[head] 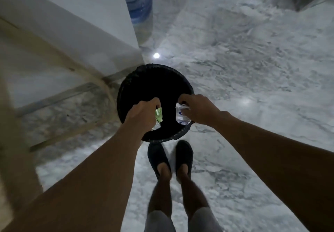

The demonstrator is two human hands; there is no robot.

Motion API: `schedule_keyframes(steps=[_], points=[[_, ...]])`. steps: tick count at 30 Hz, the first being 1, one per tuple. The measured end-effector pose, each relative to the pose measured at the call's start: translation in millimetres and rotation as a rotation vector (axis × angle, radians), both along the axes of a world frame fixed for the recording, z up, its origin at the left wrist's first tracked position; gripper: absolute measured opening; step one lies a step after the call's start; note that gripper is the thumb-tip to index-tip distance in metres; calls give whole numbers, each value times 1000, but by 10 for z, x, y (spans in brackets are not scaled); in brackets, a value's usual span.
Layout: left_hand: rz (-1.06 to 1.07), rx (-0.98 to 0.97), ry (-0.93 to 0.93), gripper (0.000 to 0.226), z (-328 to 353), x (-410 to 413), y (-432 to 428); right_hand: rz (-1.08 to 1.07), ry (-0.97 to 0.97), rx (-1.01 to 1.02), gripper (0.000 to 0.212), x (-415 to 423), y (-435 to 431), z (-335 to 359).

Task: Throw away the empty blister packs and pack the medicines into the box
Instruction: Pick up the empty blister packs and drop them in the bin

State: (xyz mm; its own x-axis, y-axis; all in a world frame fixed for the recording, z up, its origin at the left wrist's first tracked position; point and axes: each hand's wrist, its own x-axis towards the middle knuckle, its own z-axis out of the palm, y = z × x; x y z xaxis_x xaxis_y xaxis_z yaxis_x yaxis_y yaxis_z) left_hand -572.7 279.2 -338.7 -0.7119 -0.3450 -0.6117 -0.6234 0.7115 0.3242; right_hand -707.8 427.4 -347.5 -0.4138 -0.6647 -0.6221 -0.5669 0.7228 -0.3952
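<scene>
A round black bin (126, 85) stands on the floor below me, its inside dark. Over its near half my left hand (142, 113) grips a green and silver blister pack (158, 116) that hangs down from the fist. My right hand (197, 109) holds a silver blister pack with blue print (181, 116) above the bin's right rim. Both hands are over the opening, a short gap apart. No medicine box is in view.
A white wall corner (101, 32) and a wooden frame (59, 63) stand to the left of the bin. A blue water bottle (140, 5) stands behind the corner. Marble floor (253, 68) spreads to the right. My feet in dark shoes (169, 157) are just before the bin.
</scene>
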Motion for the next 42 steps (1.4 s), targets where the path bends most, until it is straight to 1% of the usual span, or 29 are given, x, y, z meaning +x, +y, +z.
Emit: schedule_keyframes(steps=[5,8,10,12,14,17,19,21,24,26,29,32,35,38,40,42], points=[[0,-60,-14,44,-675,-132,-155,82,-29,-11,36,-194,-257,-841],[4,-47,15,43,-1011,-149,-180,126,-39,14,42,-229,-353,-1238],[7,-9,3,48,-1192,-127,-160,147,-56,39,49,-225,-382,-1428],[10,14,-53,54,-1302,-90,-132,156,-74,57,54,-201,-375,-1544],[9,12,-96,55,-1318,-45,-91,169,-68,76,50,-161,-346,-1562],[3,10,-105,55,-1190,22,-8,177,-74,142,52,-108,-287,-1392],[11,-9,-79,56,-994,19,26,171,-60,154,54,-87,-251,-1163],[23,-64,-18,57,-731,-15,46,135,-11,125,53,-65,-242,-841],[16,-194,134,59,-182,-89,24,65,104,46,52,-46,-279,-177],[11,-270,255,58,291,-152,-38,20,171,-3,50,-52,-317,339],[-9,-362,373,53,1123,-232,-162,1,287,-91,52,-62,-377,1147],[-30,-456,505,48,2003,-244,-240,-71,365,-186,51,-23,-437,2047],[-47,-544,561,49,2786,-128,-255,-58,458,-281,51,117,-469,2819],[-46,-648,631,49,3387,65,-235,-40,515,-363,52,273,-517,3354],[-9,-689,685,47,3699,230,-206,-28,552,-438,50,389,-560,3640],[74,-698,689,48,3915,437,-166,-16,563,-496,50,541,-590,3879]])
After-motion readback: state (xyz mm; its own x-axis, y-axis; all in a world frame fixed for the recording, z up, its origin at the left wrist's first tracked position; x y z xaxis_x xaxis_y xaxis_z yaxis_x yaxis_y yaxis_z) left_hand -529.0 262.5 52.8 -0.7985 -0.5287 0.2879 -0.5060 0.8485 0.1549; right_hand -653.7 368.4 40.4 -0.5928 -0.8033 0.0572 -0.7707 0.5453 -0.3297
